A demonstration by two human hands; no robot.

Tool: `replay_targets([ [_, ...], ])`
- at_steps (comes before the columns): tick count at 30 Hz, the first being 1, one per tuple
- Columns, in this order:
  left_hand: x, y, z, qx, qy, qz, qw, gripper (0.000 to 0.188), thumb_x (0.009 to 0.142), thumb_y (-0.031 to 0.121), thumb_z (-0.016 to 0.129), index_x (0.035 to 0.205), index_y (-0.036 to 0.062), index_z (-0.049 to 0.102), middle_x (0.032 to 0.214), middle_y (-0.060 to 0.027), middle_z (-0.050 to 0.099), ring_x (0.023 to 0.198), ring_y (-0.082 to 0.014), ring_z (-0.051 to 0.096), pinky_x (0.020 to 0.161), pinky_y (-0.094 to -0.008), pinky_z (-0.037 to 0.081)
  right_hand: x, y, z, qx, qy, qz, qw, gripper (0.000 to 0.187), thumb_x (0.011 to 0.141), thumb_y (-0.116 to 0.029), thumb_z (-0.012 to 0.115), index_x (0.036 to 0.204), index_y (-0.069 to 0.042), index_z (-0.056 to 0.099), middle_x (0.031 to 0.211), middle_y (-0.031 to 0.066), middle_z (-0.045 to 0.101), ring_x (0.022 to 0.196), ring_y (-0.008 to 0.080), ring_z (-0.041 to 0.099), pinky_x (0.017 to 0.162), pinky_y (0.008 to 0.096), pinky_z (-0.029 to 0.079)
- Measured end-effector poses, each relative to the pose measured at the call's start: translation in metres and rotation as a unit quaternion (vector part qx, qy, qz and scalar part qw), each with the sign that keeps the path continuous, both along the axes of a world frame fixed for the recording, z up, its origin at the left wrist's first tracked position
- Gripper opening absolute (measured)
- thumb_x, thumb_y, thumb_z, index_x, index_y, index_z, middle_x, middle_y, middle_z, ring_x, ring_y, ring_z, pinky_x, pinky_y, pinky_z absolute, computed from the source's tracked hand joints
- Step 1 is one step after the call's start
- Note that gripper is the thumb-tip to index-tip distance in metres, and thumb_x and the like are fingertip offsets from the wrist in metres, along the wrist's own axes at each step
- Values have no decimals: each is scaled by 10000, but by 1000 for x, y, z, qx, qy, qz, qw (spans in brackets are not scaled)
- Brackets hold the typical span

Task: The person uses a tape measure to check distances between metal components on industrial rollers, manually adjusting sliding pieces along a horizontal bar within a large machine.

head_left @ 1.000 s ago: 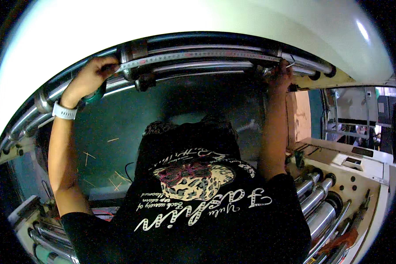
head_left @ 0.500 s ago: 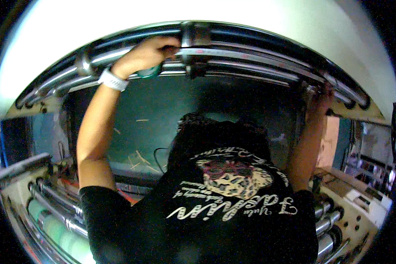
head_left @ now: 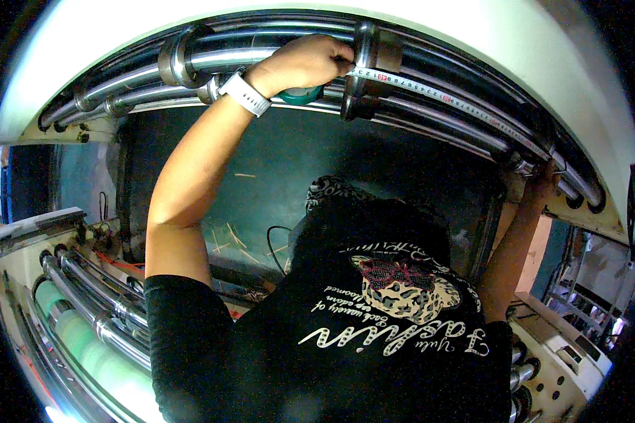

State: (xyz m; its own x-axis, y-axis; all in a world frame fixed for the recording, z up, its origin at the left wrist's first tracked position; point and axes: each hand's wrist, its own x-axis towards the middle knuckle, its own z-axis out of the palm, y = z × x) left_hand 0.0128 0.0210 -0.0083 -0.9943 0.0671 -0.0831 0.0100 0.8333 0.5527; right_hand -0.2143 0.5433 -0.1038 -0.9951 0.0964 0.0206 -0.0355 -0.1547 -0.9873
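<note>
My left hand [head_left: 307, 62] is closed around a tape measure with a green case [head_left: 302, 96], part of which shows below the palm. Its white blade [head_left: 430, 88] runs out to the right, drawn straight along the metal shafts. At the blade's far end, in dim light, my right hand [head_left: 545, 176] has its fingers closed by the shafts' right side. Exactly how those fingers pinch the tape is hard to see. Beside my left fingertips stands a dark metal collar [head_left: 365, 60] on a shaft. A white watch [head_left: 245, 93] is on my left wrist.
Steel shafts [head_left: 137, 77] with collars [head_left: 182, 56] span the machine between its cream side walls. Below lies a dark green surface [head_left: 190, 162] with thin light strips scattered on it. More rollers [head_left: 85, 303], one glowing green, are at lower left. A cream control box [head_left: 571, 345] is at lower right.
The view has shifted, so shafts and arms sit farther right and higher. The tape's blade and its markings show more clearly. My left hand stays on the case, my right at the far end.
</note>
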Motion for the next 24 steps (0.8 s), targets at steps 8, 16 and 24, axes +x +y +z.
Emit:
replay_targets([
  [8,-2,-3,0,23,-41,1,999,223,795,226,495,926,93,617,820,-151,611,758,-285,578,701,-367,445,3,-5,1,3,24,-18,1000,248,793,-327,609,877,-120,501,724,29,526,597,165,488,493,316,398],
  [16,13,-1,8,3,38,-1,999,243,819,173,510,968,-8,575,835,-154,609,725,-203,563,677,-305,437,29,-10,-22,25,56,-66,996,272,789,-364,609,880,-132,499,711,10,508,566,140,471,458,270,383],
  [24,5,10,10,77,3,29,997,141,841,110,496,822,-16,556,612,-39,490,580,-113,456,557,-254,381,47,-70,-33,-223,-87,-13,971,386,790,-529,520,918,-166,510,646,-27,466,451,85,350,372,211,264],
])
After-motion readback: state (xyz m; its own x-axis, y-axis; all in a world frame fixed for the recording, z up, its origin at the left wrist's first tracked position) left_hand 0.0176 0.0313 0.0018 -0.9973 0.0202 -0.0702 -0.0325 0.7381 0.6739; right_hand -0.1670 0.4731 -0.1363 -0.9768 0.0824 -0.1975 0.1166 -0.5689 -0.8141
